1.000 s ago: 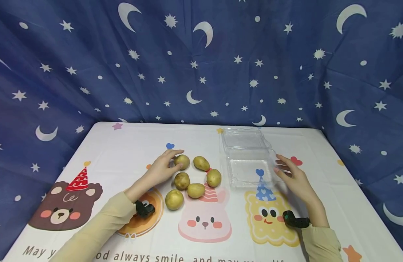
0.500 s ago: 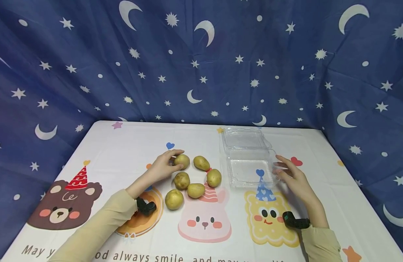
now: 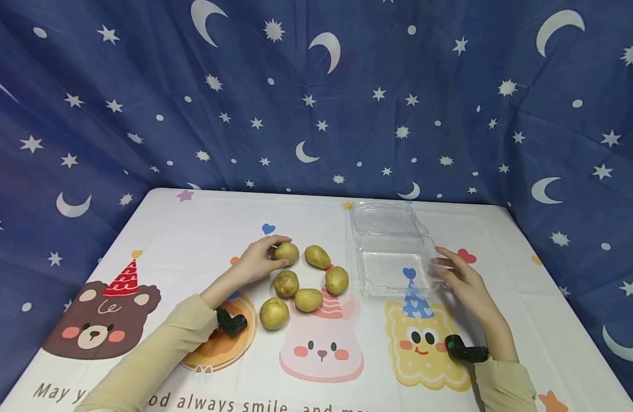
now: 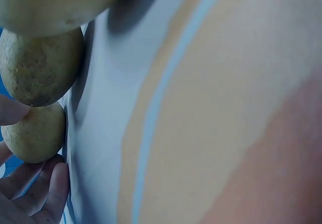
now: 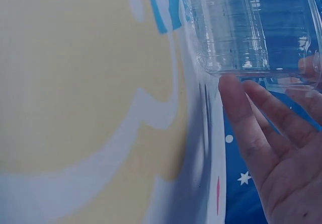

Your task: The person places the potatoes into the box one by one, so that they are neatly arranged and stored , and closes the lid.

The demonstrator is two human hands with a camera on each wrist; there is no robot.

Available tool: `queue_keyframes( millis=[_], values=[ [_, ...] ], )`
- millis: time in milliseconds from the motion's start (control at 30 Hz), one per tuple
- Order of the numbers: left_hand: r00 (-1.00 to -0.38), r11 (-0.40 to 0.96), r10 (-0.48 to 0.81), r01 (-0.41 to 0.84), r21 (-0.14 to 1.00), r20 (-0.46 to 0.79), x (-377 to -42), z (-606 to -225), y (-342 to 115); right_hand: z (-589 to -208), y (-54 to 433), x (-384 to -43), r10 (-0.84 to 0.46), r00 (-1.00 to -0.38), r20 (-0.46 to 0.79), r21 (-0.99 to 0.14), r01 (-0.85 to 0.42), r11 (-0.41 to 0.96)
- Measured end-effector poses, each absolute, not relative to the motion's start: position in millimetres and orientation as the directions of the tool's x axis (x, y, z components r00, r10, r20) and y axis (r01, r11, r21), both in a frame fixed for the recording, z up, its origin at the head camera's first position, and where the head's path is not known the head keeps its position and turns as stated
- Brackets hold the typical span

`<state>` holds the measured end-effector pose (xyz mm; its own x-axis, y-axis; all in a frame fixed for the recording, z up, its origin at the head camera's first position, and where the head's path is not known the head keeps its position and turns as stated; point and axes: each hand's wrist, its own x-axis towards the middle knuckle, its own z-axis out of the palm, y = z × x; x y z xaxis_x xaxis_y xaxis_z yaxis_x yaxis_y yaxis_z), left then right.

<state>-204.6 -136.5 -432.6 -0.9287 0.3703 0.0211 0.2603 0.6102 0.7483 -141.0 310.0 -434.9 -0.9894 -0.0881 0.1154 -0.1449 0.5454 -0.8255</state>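
Yellow-brown potatoes lie in a loose cluster on the table (image 3: pixel 316 349). My left hand (image 3: pixel 255 260) holds the far-left potato (image 3: pixel 287 254) between thumb and fingers. The left wrist view shows the thumb (image 4: pixel 11 110) on one side of this potato (image 4: pixel 36 136) and the fingers (image 4: pixel 43 189) curled at the other. A clear plastic clamshell box (image 3: pixel 365 269) lies with its lid (image 3: pixel 382 217) swung back, away from me. At its right wall is my right hand (image 3: pixel 462 280), with fairly straight fingers (image 5: pixel 241 105) touching the clear plastic (image 5: pixel 234 43).
More potatoes sit close to the left hand: a greenish one (image 3: pixel 286 284), a near one (image 3: pixel 274 313), an oval one (image 3: pixel 308 300), a right one (image 3: pixel 337 280) and a far one (image 3: pixel 317 257). A blue star-and-moon curtain (image 3: pixel 326 126) hangs behind the table.
The left hand stays at the far-left potato. The right hand's fingers come slightly closer to the box wall. The potatoes and the box keep their places; the head view shifts a little.
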Motion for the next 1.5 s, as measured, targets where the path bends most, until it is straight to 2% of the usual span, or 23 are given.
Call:
queue_keyframes(
  millis=[767, 1500],
  values=[
    [-0.931, 0.576, 0.364, 0.233, 0.783, 0.009, -207, -436, -139, -435, 311, -139, -0.103, -0.988, 0.113, -0.811, -0.152, 0.565],
    [-0.925, 0.569, 0.380, 0.248, 0.784, 0.017, -217, -417, -130, -436, 311, -141, -0.076, -0.994, 0.083, -0.795, -0.111, 0.596]
  ],
)
